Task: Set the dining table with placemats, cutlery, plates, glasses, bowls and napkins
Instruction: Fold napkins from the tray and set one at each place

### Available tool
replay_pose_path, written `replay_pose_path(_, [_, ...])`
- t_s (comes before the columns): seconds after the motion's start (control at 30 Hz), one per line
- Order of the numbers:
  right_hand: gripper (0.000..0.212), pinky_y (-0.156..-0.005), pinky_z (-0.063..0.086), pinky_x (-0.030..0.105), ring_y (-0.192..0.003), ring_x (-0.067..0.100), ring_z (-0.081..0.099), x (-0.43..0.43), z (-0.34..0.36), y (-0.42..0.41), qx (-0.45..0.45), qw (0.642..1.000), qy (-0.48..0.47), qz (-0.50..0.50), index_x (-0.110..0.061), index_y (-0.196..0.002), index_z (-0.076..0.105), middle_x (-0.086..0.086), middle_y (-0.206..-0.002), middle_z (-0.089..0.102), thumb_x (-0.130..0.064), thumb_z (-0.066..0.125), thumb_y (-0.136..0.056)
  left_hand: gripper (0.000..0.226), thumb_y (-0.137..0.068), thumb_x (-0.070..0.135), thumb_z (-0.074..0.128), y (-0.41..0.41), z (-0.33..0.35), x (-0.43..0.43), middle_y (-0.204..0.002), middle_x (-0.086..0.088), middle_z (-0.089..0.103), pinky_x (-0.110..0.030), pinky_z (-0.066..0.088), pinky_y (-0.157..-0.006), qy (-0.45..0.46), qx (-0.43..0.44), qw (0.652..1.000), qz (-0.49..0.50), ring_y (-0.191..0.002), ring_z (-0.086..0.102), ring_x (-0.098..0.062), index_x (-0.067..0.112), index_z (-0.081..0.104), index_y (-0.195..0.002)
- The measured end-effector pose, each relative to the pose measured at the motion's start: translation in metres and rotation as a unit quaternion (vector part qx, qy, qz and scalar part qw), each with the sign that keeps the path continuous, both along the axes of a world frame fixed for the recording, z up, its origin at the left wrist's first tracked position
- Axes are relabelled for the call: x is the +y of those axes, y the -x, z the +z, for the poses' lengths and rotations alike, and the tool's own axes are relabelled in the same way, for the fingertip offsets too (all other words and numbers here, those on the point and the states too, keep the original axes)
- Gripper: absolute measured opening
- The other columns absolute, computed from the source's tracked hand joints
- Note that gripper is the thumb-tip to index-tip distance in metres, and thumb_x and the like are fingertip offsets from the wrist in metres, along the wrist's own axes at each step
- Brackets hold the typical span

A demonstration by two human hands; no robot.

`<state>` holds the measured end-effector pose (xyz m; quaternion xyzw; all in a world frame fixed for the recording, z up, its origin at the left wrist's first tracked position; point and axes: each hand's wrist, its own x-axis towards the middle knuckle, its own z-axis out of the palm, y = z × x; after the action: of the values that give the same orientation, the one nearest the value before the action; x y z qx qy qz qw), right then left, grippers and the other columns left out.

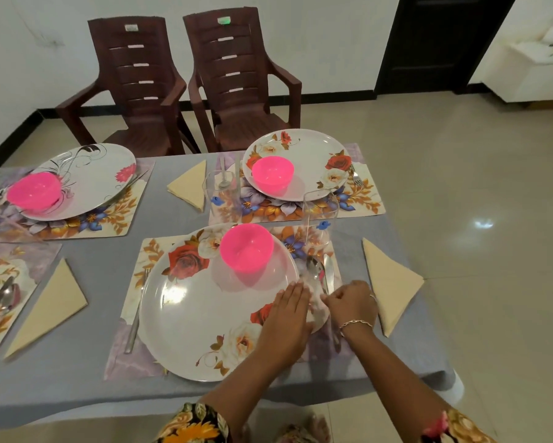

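Fingers [332, 296] of the right hand [353, 303] are curled in tight beside the near ends of the spoon [314, 269] and knife [329, 271]; whether they pinch a handle or only touch it cannot be told, as the spot is blurred. Left hand [288, 318] lies flat with its fingers [295, 292] straight, pressing on the right rim of the near plate [188, 314] and holding nothing. Key relation: both pieces of cutlery lie between the plate and the napkin [390, 282], long axes running away from the person, business ends far, handles near. The right hand is at the handles, so it is the better placed; the left is just across the spoon on the plate side. Spoon is shiny metal, its bowl up and overlapping the plate edge, slightly smeared in view. Knife lies just right of it, roughly parallel, on the placemat [332, 251]. Judgement: this step is squaring the cutlery; a small nudge rightward, off the rim, looks to be what is wanted. Risk: shifting the plate and its pink bowl [246, 247].
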<state>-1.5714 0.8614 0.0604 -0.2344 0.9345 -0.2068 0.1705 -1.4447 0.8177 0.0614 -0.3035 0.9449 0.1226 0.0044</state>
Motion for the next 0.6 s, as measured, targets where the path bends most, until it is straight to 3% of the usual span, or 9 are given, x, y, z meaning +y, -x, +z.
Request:
replay_pose_path(0.07, [0.024,-0.069,0.049,0.032,-0.077,0.027,0.059,0.009,0.005,0.015,-0.065,0.996,0.045,-0.049,-0.013,-0.061,0.062,0.010,-0.079,0.062,-0.028,0.073,-0.077,0.066,-0.096,0.035,0.046,0.014,0.005,-0.004,-0.157,-0.012,0.012,-0.034,-0.009,-0.109,-0.032,-0.038,0.998,-0.042,-0.146,0.012,-0.027,0.006,0.017,-0.149])
replay_pose_path(0.13, [0.031,-0.063,0.041,0.028,-0.067,0.026,0.055,0.016,0.008,0.026,-0.142,0.985,0.070,-0.070,-0.013,-0.055,0.052,0.009,-0.065,0.057,-0.020,0.071,-0.078,0.072,-0.098,0.042,0.039,0.028,0.002,-0.007,-0.159,-0.011,-0.002,-0.032,-0.017,-0.108,-0.009,-0.056,0.995,-0.081,-0.147,-0.004,-0.025,0.009,0.003,-0.151])
replay_pose_path(0.27, [0.022,-0.065,0.044,0.033,-0.062,0.024,0.053,0.022,0.007,0.031,-0.190,0.978,0.055,-0.065,-0.007,-0.060,0.057,0.008,-0.060,0.056,-0.014,0.070,-0.077,0.085,-0.091,0.058,0.041,0.051,-0.005,-0.012,-0.159,-0.008,-0.003,-0.036,-0.018,-0.109,-0.001,-0.093,0.984,-0.149,-0.146,-0.008,-0.026,0.013,0.002,-0.151])
replay_pose_path(0.33, [0.028,-0.067,0.050,0.037,-0.058,0.024,0.052,0.024,0.003,0.031,-0.200,0.976,0.057,-0.062,-0.010,-0.056,0.054,0.007,-0.056,0.054,-0.015,0.071,-0.078,0.088,-0.089,0.062,0.040,0.052,-0.007,-0.015,-0.159,-0.008,-0.004,-0.038,-0.017,-0.111,0.017,-0.111,0.980,-0.166,-0.146,-0.009,-0.027,0.012,0.003,-0.151])
replay_pose_path(0.6, [0.029,-0.064,0.055,0.039,-0.049,0.020,0.057,0.017,-0.003,0.026,-0.184,0.982,0.052,0.007,-0.014,-0.056,0.054,0.004,-0.053,0.058,-0.011,0.066,-0.082,0.091,-0.088,0.066,0.036,0.035,-0.007,-0.027,-0.159,-0.008,-0.008,-0.042,-0.018,-0.112,0.045,-0.149,0.978,-0.138,-0.144,-0.016,-0.029,0.011,0.001,-0.151])
